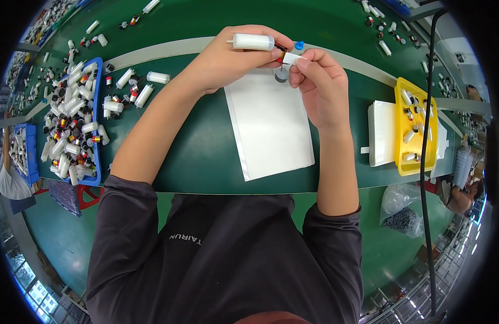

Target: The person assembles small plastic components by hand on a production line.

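Observation:
My left hand point(228, 60) is closed around a part with a white cylinder point(253, 41) that has a translucent end. Short dark and red wires point(281, 52) come off it at the fingertips. A dark round disc point(281, 74) hangs just below those fingers. Between thumb and fingers, my right hand point(326, 81) pinches a small white tab, like a label point(293, 58), which meets the wired end of the part. Both hands are above the far edge of a white sheet point(271, 124) lying on the green table. A small blue piece point(299, 45) sits just beyond the fingers.
On the left, a blue tray point(98, 156) is heaped with similar white cylinder parts, and several loose ones point(144, 96) lie beside it. A yellow tray point(402, 129) with a few parts stands at the right on white sheets point(380, 132). A black cable point(426, 162) runs down the right side.

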Tool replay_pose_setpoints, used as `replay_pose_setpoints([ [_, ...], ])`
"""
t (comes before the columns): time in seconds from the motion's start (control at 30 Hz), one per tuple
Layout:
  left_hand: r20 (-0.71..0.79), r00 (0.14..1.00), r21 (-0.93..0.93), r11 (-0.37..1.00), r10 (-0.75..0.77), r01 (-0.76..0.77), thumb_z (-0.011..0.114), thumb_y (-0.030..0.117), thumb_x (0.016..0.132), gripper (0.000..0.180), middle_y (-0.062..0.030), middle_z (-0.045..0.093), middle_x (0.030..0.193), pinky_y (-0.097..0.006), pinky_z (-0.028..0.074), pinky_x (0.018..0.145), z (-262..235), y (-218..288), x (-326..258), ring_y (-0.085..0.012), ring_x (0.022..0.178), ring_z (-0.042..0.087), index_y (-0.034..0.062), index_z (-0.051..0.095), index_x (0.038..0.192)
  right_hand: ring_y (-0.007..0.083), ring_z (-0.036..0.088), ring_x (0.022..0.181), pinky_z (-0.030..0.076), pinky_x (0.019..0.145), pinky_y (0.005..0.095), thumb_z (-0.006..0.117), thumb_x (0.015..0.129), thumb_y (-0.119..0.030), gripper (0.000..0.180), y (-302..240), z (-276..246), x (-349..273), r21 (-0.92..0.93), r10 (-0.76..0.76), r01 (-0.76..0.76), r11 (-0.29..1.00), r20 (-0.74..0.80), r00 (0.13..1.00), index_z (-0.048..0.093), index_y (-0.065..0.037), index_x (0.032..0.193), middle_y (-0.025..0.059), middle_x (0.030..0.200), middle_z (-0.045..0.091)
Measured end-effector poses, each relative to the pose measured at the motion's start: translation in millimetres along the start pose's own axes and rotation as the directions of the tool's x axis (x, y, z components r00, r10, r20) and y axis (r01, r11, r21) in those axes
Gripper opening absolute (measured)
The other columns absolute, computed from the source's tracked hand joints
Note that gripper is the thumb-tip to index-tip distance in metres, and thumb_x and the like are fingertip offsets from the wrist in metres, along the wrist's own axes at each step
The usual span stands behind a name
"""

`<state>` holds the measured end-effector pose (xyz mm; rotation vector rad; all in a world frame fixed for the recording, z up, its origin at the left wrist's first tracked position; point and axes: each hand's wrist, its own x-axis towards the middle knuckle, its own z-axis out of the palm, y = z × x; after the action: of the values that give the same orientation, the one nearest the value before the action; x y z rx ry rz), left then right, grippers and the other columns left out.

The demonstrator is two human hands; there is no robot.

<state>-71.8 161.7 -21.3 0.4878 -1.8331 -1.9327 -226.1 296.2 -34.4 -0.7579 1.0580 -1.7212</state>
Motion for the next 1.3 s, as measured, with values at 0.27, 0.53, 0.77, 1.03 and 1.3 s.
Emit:
replay_pose_setpoints([
  [0.27,0.046,0.999,0.095,0.995,0.013,-0.017,0.063,0.005,0.096,0.021,-0.0114,0.071,0.108,-0.031,0.060,0.093,1.4,-2.3,-1.3,-0.0176,0.100,0.070,-0.0010,0.071,0.115,0.0088,0.056,0.069,0.044,0.065,0.0252,0.068,0.090,-0.007,0.008,3.0,3.4,1.1,-0.143,0.019,-0.026,0.989,-0.049,0.999,0.066,-0.001,0.093,0.0016,0.079,0.064],
  [0.53,0.047,0.999,0.082,0.997,-0.003,-0.001,0.065,0.004,0.094,0.024,-0.0124,0.071,0.110,-0.031,0.060,0.092,-0.9,-0.7,-1.5,-0.0183,0.099,0.070,-0.0032,0.071,0.116,0.0065,0.058,0.068,0.046,0.062,0.0207,0.071,0.091,-0.006,0.009,14.6,13.1,-1.2,-0.205,-0.096,0.061,0.977,-0.166,0.981,0.066,0.001,0.095,0.0025,0.081,0.066],
  [0.77,0.030,0.998,0.056,0.997,-0.056,0.054,0.065,0.006,0.095,0.024,-0.0139,0.071,0.110,-0.030,0.060,0.091,2.5,2.1,-1.8,-0.0183,0.099,0.070,-0.0046,0.070,0.117,0.0057,0.061,0.072,0.048,0.062,0.0194,0.071,0.092,-0.005,0.010,17.3,15.8,-4.9,-0.270,-0.151,0.096,0.958,-0.193,0.970,0.065,0.002,0.096,0.0029,0.084,0.068],
  [1.03,0.019,1.000,-0.037,0.999,0.003,-0.002,0.066,0.005,0.095,0.025,-0.0165,0.071,0.111,-0.032,0.060,0.092,2.1,-3.2,-1.6,-0.0206,0.100,0.071,-0.0046,0.069,0.118,0.0038,0.057,0.069,0.041,0.059,0.0191,0.077,0.089,-0.012,0.017,0.9,17.0,-3.8,-0.253,-0.023,-0.017,0.967,-0.154,0.988,0.064,-0.004,0.097,-0.0008,0.080,0.067],
  [1.3,0.014,1.000,-0.161,0.987,0.023,-0.020,0.068,0.001,0.092,0.025,-0.0136,0.072,0.111,-0.031,0.060,0.091,4.0,-13.5,1.7,-0.0206,0.101,0.071,-0.0012,0.071,0.117,0.0032,0.043,0.062,0.031,0.057,0.0222,0.078,0.086,-0.009,0.027,12.5,13.4,0.8,0.040,0.039,-0.036,0.999,-0.073,0.997,0.055,-0.009,0.098,-0.0068,0.069,0.054],
])
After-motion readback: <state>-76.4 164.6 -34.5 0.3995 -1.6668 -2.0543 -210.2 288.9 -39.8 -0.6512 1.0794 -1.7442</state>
